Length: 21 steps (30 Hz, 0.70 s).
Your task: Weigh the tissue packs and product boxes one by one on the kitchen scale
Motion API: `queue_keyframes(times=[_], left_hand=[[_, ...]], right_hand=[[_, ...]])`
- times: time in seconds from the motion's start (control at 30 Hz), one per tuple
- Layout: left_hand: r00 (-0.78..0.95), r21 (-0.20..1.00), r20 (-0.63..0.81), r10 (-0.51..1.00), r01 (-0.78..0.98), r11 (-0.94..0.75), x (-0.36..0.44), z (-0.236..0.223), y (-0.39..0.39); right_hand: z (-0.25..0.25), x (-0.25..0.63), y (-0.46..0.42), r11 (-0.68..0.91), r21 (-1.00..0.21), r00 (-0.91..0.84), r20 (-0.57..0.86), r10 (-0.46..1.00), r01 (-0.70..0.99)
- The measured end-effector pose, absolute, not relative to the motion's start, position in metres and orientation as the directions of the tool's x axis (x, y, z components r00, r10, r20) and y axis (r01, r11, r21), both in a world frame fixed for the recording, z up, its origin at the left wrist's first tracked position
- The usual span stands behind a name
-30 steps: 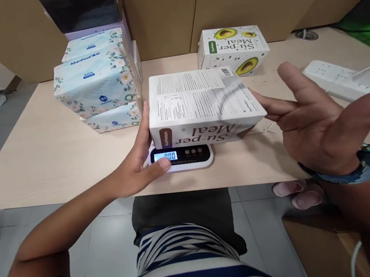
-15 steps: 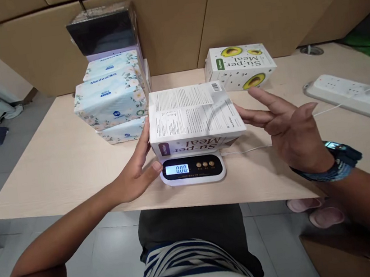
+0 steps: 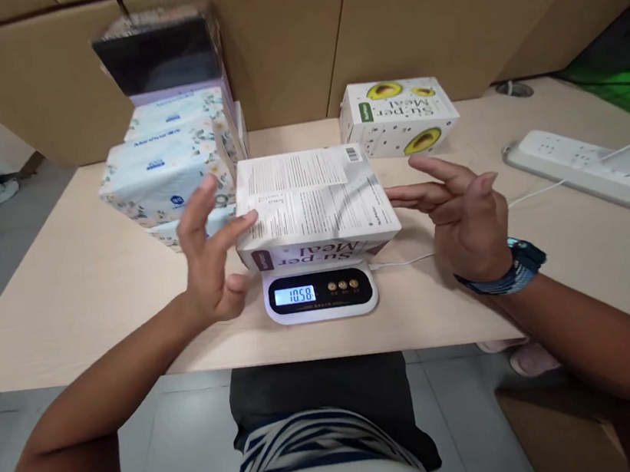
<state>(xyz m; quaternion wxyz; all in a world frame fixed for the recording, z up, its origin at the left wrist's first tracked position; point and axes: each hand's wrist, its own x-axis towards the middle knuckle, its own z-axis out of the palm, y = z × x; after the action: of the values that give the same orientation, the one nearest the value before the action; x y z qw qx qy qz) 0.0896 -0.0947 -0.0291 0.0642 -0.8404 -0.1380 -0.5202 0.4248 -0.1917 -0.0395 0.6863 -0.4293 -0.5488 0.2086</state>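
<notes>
On the pale table [image 3: 70, 315], the white box [image 3: 313, 197] sits on the scale [image 3: 323, 307], mid-scene. The left hand [image 3: 210, 269] and right hand [image 3: 468, 227] splay at the box's left and right, gripping nothing; whether they touch it is unclear.

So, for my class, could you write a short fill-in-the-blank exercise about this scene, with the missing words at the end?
1. Between the left hand and the right hand, the near box sits on a digital ____.
2. The far box is printed with pictures of cut ____.
3. A watch is worn on the ____ wrist.
4. From the camera's view, the tissue packs stand to the ____ of the far box.

Missing words: scale; avocados; right; left.
</notes>
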Motion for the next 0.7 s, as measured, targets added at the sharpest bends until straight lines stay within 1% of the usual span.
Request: queue_keyframes(times=[0.1, 0.2, 0.37, 0.47, 0.57, 0.7], left_hand=[[0.384, 0.074, 0.902, 0.200, 0.318, -0.945, 0.082, -0.034, -0.092], [0.398, 0.128, 0.882, 0.254, 0.315, -0.940, 0.081, -0.036, -0.095], [0.424, 0.257, 0.830, 0.363, 0.288, -0.923, 0.085, -0.034, -0.101], [0.430, 0.277, 0.818, 0.383, 0.288, -0.917, 0.084, -0.034, -0.099], [0.444, 0.269, 0.821, 0.358, 0.253, -0.929, 0.082, -0.037, -0.096], [0.438, 0.264, 0.804, 0.402, 0.343, -0.902, 0.081, -0.038, -0.097]], right_hand=[[-0.042, 0.424, -0.194, 0.568, -0.797, 0.340, 0.602, 0.723, 0.204], [-0.043, 0.424, -0.195, 0.589, -0.786, 0.358, 0.614, 0.704, 0.190], [-0.042, 0.422, -0.202, 0.479, -0.846, 0.365, 0.534, 0.763, 0.236], [-0.042, 0.420, -0.205, 0.442, -0.862, 0.362, 0.506, 0.783, 0.249], [-0.042, 0.420, -0.205, 0.417, -0.873, 0.371, 0.486, 0.792, 0.252], [-0.041, 0.422, -0.205, 0.407, -0.872, 0.365, 0.485, 0.794, 0.273]])
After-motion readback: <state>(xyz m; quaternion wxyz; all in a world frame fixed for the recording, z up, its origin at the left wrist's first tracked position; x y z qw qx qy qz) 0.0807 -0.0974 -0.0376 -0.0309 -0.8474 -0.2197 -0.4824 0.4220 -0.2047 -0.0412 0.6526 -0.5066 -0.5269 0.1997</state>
